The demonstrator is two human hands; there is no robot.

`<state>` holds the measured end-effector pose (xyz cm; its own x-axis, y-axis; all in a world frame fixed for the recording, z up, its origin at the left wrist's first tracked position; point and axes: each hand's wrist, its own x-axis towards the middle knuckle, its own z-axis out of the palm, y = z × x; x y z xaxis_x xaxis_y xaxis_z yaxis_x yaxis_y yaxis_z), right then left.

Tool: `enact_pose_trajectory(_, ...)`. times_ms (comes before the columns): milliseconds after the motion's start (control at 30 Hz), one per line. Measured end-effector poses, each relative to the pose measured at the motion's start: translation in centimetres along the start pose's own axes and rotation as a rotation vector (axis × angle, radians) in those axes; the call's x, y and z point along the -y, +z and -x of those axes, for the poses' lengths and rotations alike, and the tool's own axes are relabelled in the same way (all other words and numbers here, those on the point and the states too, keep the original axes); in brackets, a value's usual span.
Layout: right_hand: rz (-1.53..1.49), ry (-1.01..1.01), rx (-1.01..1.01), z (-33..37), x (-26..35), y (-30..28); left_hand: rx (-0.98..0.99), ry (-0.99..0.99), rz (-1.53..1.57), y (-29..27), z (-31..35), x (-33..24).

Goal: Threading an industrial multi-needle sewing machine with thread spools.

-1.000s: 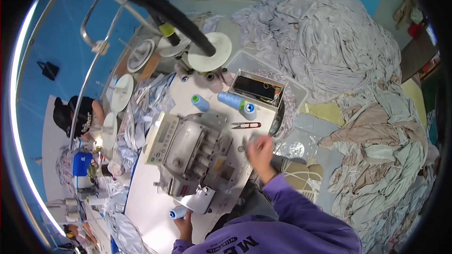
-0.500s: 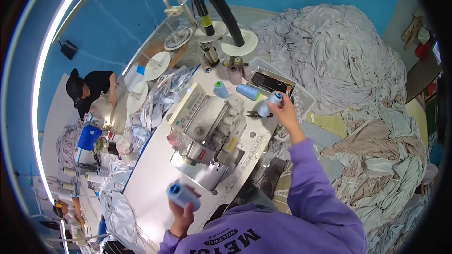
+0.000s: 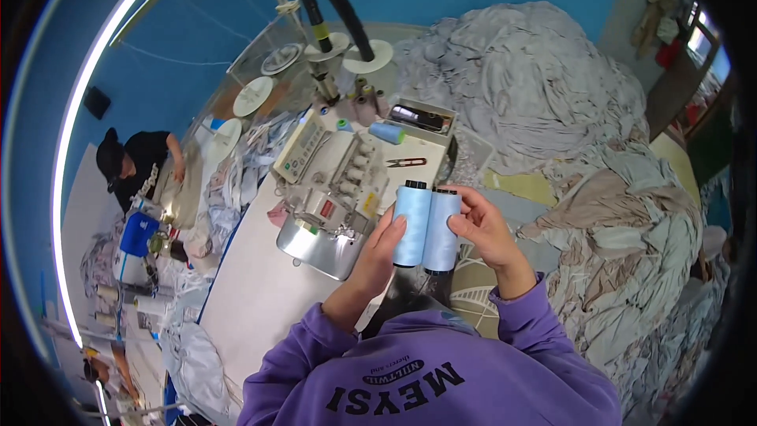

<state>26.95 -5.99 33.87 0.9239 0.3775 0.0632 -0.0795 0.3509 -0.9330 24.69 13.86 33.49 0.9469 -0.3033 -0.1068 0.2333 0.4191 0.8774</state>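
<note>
Two light-blue thread spools with dark ends stand upright side by side, held up in front of me. My left hand (image 3: pixel 380 251) is closed around the left spool (image 3: pixel 412 225), which looks slightly greener. Fingers of my right hand (image 3: pixel 485 233) grip the right spool (image 3: pixel 441 233), which is a paler, more lilac blue. The spools touch or nearly touch along their sides. Beyond them, red-handled thread snips (image 3: pixel 407 162) lie on the white table next to the sewing machine (image 3: pixel 327 189).
A blue spool with a green end (image 3: pixel 386 133) lies near a tray (image 3: pixel 456 122) holding a dark object. Grey and brown cones (image 3: pixel 364 106) stand behind. Heaped grey fabric (image 3: pixel 536 79) fills the right side. At the left, another person (image 3: pixel 138 162) sits by a machine.
Both hands have come together in front of me, each bringing its spool. The right spool was lifted off the table by the snips; the left one came in from the lower left.
</note>
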Motion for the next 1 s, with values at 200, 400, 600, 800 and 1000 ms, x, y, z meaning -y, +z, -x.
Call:
enact_pose_trajectory(200, 0.024, -0.078, -0.098, 4.2, 1.3, -0.1, 0.123, -0.004, -0.015, 2.2, 0.6, 1.1)
enact_pose_trajectory(400, 0.035, -0.107, -0.151, 6.5, 1.6, 0.1, 0.141, -0.08, -0.05, 3.6, 1.5, 1.2)
enact_pose_trajectory(600, 0.039, -0.101, -0.166, 7.2, 1.3, 0.4, 0.169, -0.105, -0.028, 3.7, 2.0, 1.0)
enact_pose_trajectory(800, 0.04, -0.09, -0.171, 6.9, 1.2, 0.9, 0.172, -0.101, -0.015, 2.8, 1.8, 1.4)
enact_pose_trajectory(1000, 0.021, -0.053, -0.149, 5.8, 0.0, 0.4, 0.149, -0.088, 0.018, 1.6, 1.5, 2.0)
